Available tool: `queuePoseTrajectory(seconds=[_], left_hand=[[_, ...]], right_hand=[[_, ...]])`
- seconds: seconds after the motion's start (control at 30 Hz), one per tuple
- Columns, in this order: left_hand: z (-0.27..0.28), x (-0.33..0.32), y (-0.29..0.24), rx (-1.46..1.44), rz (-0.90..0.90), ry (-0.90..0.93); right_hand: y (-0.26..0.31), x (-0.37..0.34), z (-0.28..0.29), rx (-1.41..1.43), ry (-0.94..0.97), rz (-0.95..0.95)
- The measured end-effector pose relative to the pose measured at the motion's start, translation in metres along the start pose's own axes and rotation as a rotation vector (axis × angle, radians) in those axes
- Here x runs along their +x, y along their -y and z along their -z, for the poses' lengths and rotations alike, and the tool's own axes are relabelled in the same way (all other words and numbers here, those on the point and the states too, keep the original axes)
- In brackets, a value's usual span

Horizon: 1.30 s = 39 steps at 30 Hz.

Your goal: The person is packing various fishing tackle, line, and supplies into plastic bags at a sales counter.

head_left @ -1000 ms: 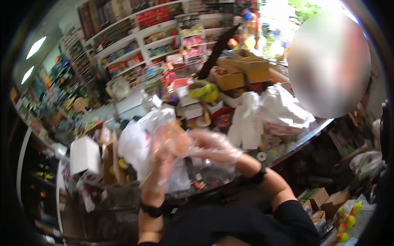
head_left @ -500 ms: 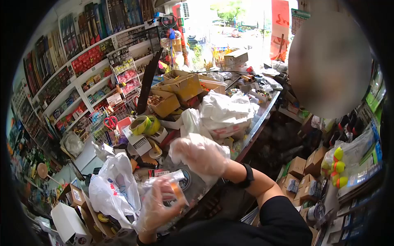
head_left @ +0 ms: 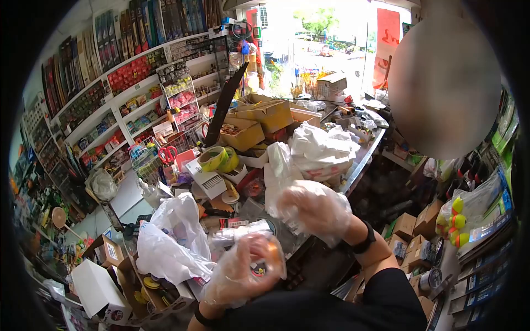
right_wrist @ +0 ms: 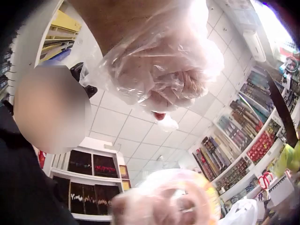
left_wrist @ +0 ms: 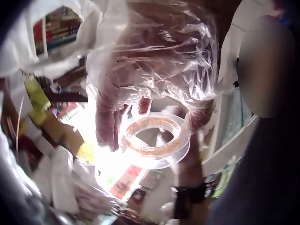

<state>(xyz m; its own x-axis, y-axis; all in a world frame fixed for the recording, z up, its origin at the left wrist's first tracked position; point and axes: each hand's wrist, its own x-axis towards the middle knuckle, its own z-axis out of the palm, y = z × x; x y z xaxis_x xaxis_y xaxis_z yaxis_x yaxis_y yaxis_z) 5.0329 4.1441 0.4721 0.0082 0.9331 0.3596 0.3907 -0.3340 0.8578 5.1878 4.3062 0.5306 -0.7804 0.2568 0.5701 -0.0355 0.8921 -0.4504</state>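
My left hand [head_left: 240, 278], in a thin clear plastic glove, grips a spool of orange line [left_wrist: 157, 151] by its rim. The spool is a clear ring with wide flanges, and its open middle faces the left wrist camera. My right hand [head_left: 314, 209], gloved the same way, is raised apart from the spool, up and to the right of the left hand. Its fingers [right_wrist: 187, 86] curl in toward the palm; I cannot tell whether a thin strand is pinched there. Below the hands in the head view lies a clear plastic-wrapped bundle [head_left: 237, 231] on the counter.
A white plastic bag [head_left: 171, 237] lies left of the hands, beside a white box [head_left: 99, 287] and an open carton [head_left: 165, 300]. Behind are yellow-green rolls [head_left: 218, 160], cardboard boxes [head_left: 265, 116] and a white bundled bag [head_left: 323, 149]. The counter's edge [head_left: 364, 160] runs along the right.
The hands were together around the spool, then parted, the right hand moving away to the right. The head view has turned right. The left hand has since tilted the spool and still grips it.
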Motion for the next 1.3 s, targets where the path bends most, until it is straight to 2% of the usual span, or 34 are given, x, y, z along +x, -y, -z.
queuePoseTrajectory(seconds=[0.07, 0.1, 0.13, 0.2, 0.23, 0.27, 0.33, 0.37, 0.4, 0.5, 0.53, 0.6, 0.63, 0.67, 0.7, 0.73, 0.8, 0.87, 0.9, 0.93, 1.0, 1.03, 1.07, 1.1, 1.13, 1.2, 1.23, 1.27, 1.3], left_hand=[[0.003, -0.005, -0.008, -0.046, -0.041, -0.006], [0.006, -0.006, -0.009, -0.080, -0.091, -0.008], [0.006, -0.008, -0.010, -0.221, -0.061, -0.066], [0.011, -0.010, -0.005, -0.202, -0.049, -0.166], [0.012, -0.008, -0.002, -0.192, -0.103, -0.187], [0.015, -0.006, -0.001, -0.104, -0.095, -0.270], [0.012, 0.000, 0.006, -0.113, -0.152, -0.326], [0.010, 0.003, 0.005, -0.188, -0.142, -0.382], [0.008, 0.007, 0.011, -0.184, -0.115, -0.467], [0.008, 0.024, 0.006, -0.515, -0.146, -0.635], [0.011, 0.024, 0.017, -0.507, -0.145, -0.651], [0.016, 0.026, 0.044, -0.114, -0.038, -0.738], [0.018, 0.029, 0.044, 0.159, -0.079, -0.750], [0.017, 0.027, 0.045, 0.165, -0.075, -0.748], [0.015, 0.025, 0.047, 0.239, -0.055, -0.630], [0.010, 0.023, 0.048, 0.307, -0.036, -0.505], [-0.005, 0.022, 0.043, 0.197, -0.029, -0.385], [-0.014, 0.020, 0.024, -0.156, -0.065, -0.266], [-0.016, 0.016, 0.015, -0.462, -0.032, -0.315], [-0.005, 0.017, 0.007, -0.270, -0.087, -0.383], [0.006, 0.028, -0.005, -0.263, -0.012, -0.693], [0.022, 0.033, 0.016, 0.052, -0.005, -0.710], [0.035, 0.034, 0.038, 0.370, 0.011, -0.708], [0.033, 0.033, 0.036, 0.510, 0.029, -0.583], [0.030, 0.032, 0.055, 0.269, -0.141, -0.412], [0.005, 0.024, 0.040, 0.172, 0.047, -0.243], [0.002, 0.021, 0.037, 0.024, 0.077, -0.177], [0.002, 0.019, 0.023, 0.024, 0.082, -0.173], [0.004, 0.017, 0.000, -0.331, 0.090, -0.243]], right_hand=[[-0.035, 0.002, -0.042, 0.142, 0.080, -0.075], [-0.037, 0.003, -0.049, 0.113, 0.088, -0.068], [-0.044, -0.005, -0.066, 0.206, 0.097, -0.125], [-0.051, -0.014, -0.081, 0.248, 0.157, -0.196], [-0.056, -0.016, -0.091, 0.347, 0.067, -0.144], [-0.063, -0.018, -0.094, 0.503, -0.004, 0.012], [-0.059, -0.015, -0.088, 0.584, 0.026, -0.074], [-0.057, -0.013, -0.089, 0.759, 0.070, -0.293], [-0.055, -0.012, -0.090, 0.885, 0.066, -0.337], [-0.042, -0.014, -0.090, 0.644, 0.230, -0.215], [-0.034, -0.018, -0.090, 0.507, 0.279, -0.164], [-0.027, -0.022, -0.083, 0.364, 0.295, 0.038], [-0.017, -0.021, -0.068, 0.238, 0.273, 0.064], [-0.009, -0.018, -0.051, 0.111, 0.247, 0.085], [-0.019, -0.015, -0.044, 0.085, 0.118, 0.185], [-0.027, -0.011, -0.033, 0.064, 0.025, 0.201], [-0.022, 0.010, -0.023, 0.147, -0.107, 0.036], [-0.051, 0.028, -0.038, 0.193, 0.004, 0.015], [-0.066, 0.029, -0.058, 0.311, 0.096, -0.075], [-0.074, 0.020, -0.074, 0.232, 0.206, -0.097], [-0.072, 0.001, -0.094, 0.312, 0.410, 0.063], [-0.067, -0.004, -0.092, 0.399, 0.526, 0.081], [-0.059, -0.004, -0.076, 0.381, 0.431, 0.140], [-0.053, 0.000, -0.052, 0.363, 0.331, 0.196], [-0.054, 0.016, -0.031, 0.417, 0.210, 0.299], [-0.059, 0.033, -0.015, 0.530, -0.003, 0.121], [-0.051, 0.039, -0.007, 0.360, -0.007, -0.086], [-0.064, 0.046, -0.013, 0.170, -0.016, -0.005], [-0.077, 0.042, -0.027, 0.231, 0.080, -0.022]])
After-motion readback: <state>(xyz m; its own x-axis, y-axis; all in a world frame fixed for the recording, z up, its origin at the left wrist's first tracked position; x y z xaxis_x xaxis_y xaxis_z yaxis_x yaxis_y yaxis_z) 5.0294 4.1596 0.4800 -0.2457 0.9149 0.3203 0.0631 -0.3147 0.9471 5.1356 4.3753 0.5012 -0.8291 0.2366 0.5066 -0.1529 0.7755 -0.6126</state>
